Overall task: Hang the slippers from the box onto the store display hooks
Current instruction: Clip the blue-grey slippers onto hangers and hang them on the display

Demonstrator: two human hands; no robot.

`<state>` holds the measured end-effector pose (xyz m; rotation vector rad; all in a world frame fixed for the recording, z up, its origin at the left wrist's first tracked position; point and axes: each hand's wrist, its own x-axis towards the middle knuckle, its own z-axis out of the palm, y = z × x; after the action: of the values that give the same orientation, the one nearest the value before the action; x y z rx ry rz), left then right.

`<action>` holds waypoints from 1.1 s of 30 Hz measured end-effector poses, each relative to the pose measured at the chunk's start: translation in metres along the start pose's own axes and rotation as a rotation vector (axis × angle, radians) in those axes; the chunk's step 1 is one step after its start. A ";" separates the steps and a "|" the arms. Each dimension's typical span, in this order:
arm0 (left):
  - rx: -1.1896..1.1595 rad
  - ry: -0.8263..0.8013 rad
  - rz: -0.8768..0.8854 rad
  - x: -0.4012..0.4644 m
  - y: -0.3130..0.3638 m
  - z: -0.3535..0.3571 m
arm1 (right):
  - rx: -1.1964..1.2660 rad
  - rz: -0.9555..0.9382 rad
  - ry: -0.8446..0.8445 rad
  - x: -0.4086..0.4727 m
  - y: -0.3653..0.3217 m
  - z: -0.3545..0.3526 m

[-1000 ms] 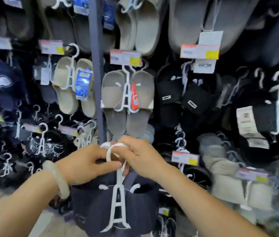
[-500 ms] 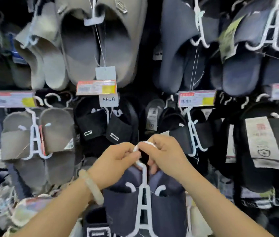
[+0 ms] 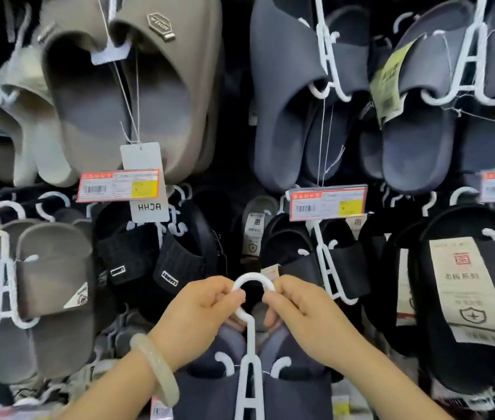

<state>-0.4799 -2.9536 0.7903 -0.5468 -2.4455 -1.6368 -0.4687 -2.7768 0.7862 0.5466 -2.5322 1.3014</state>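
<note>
Low in the middle of the frame, the left hand (image 3: 202, 313) and the right hand (image 3: 307, 313) are both pinching the curved top of a white hanger hook (image 3: 252, 281), one on each side. Below them, at the bottom centre, a pair of dark navy slippers (image 3: 294, 392) is hanging from that white hanger (image 3: 249, 371). A pale bangle (image 3: 157, 368) is sitting on the left wrist. Behind the hands, black slippers (image 3: 161, 256) are hanging on the display, with taupe slippers (image 3: 137, 95) and a price label (image 3: 118, 185) filling the upper left.
</note>
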 end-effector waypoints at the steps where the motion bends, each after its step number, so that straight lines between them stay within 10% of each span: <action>1: 0.038 -0.026 -0.004 0.000 0.000 0.003 | 0.002 0.018 0.019 -0.005 0.004 0.001; 7: 0.264 -0.115 0.037 0.006 0.002 0.024 | 0.014 0.104 0.102 -0.023 0.024 -0.005; 33: -0.161 0.151 0.373 0.131 0.037 0.070 | 0.145 -0.210 0.488 0.090 0.056 -0.079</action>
<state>-0.5814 -2.8485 0.8360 -0.8126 -1.9717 -1.6531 -0.5708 -2.7015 0.8248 0.4419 -1.9460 1.3505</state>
